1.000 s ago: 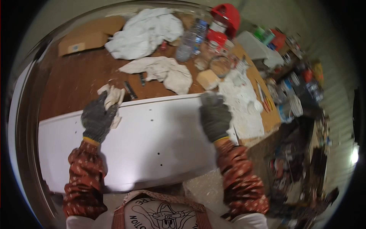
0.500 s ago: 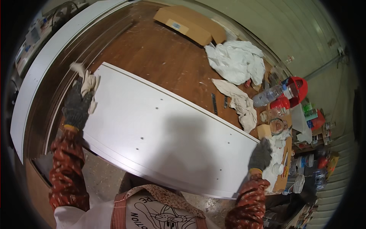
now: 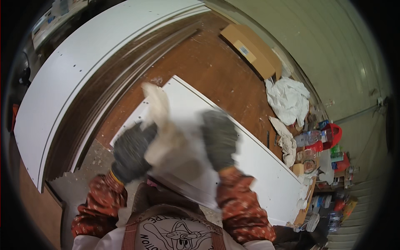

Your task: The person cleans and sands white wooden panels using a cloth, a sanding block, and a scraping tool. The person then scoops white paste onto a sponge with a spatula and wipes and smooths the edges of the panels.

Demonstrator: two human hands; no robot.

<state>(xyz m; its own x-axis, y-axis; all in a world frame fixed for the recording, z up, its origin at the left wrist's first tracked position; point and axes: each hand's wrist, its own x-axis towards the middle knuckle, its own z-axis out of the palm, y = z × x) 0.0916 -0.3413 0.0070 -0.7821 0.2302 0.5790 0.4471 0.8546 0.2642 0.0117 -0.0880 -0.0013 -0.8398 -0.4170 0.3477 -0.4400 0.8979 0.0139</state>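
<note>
A long white panel (image 3: 262, 166) with small drilled holes lies on the brown tabletop in front of me, its left end toward the far side. My left hand (image 3: 135, 150), in a dark grey knitted glove, grips a cream cloth (image 3: 160, 104) above the panel's left part. The cloth hangs loose and is smeared by motion. My right hand (image 3: 218, 137), in a matching glove, is over the panel just right of the cloth. Blur hides how its fingers are set. Both forearms wear red patterned sleeves.
Stacked white panels (image 3: 62, 89) stand along the left. A cardboard box (image 3: 252, 50) lies at the far edge. White crumpled plastic (image 3: 287, 98), a second cream cloth (image 3: 285, 141), a clear bottle (image 3: 308, 138) and a red container (image 3: 333, 133) crowd the right side.
Both hands have come inward from the panel's two ends to its left part. The cloth moved along with my left hand. My view has shifted left.
</note>
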